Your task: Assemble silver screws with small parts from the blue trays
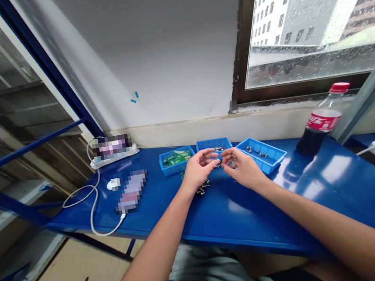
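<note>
Slippage looks like the main risk at this moment: the small part [218,166] between the two sets of fingertips is tiny, and a loose or off-centre pinch could let it drop. A dropped piece could land on the heap of metal pieces [202,188] just below the left hand [197,171] and be hard to pick out again, or skid over the glossy blue table [230,224]. A low wrist could also brush that heap and scatter it, and a careless knuckle might nudge the middle bin [213,141], which sits just behind the fingers.

The left hand is half curled, its thumb and fingers bent toward each other with a gap showing between them. The right hand [242,168] is bent more tightly, thumb and forefinger drawn close together, facing the left. Both meet above the table at the small part (too small and blurred to name); which hand truly grips it, I cannot tell.

To the left stands the bin of green pieces [177,168]; to the right, the angled bin [265,162] holds a few metal pieces. The bottle [321,120] stands well apart, near the window.
</note>
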Action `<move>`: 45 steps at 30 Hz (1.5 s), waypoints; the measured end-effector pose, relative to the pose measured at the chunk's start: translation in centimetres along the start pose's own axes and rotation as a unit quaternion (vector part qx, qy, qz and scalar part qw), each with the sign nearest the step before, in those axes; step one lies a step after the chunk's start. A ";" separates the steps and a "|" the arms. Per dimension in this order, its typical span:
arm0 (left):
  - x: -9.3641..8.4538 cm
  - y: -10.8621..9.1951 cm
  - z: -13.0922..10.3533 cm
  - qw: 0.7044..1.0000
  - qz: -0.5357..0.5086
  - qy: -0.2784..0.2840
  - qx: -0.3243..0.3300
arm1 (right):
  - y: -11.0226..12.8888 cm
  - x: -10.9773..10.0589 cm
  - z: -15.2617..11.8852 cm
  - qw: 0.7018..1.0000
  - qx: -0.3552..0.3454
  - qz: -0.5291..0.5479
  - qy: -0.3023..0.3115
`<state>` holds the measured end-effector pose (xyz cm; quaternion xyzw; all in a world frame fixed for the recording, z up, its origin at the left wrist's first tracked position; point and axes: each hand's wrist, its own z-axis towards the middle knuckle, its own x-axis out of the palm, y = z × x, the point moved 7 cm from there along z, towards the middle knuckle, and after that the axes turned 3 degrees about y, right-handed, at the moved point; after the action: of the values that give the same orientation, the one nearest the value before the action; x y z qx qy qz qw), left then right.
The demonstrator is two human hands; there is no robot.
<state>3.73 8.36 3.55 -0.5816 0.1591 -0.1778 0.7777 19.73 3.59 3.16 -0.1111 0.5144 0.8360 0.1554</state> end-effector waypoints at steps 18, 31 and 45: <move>0.5 -0.1 -0.5 0.990 0.133 0.020 0.032 | 0.5 0.0 0.0 0.994 -0.046 -0.101 0.006; 1.4 -2.4 -1.4 0.934 0.346 0.029 0.081 | 0.8 0.0 -0.1 0.995 -0.022 -0.092 0.002; 0.1 -1.9 -0.7 0.993 0.103 -0.033 0.047 | 0.0 0.2 -0.1 0.999 0.016 -0.028 0.029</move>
<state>3.33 7.19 5.19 -0.5306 0.1835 -0.0849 0.8232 19.54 3.52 3.03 -0.1471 0.5286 0.8194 0.1661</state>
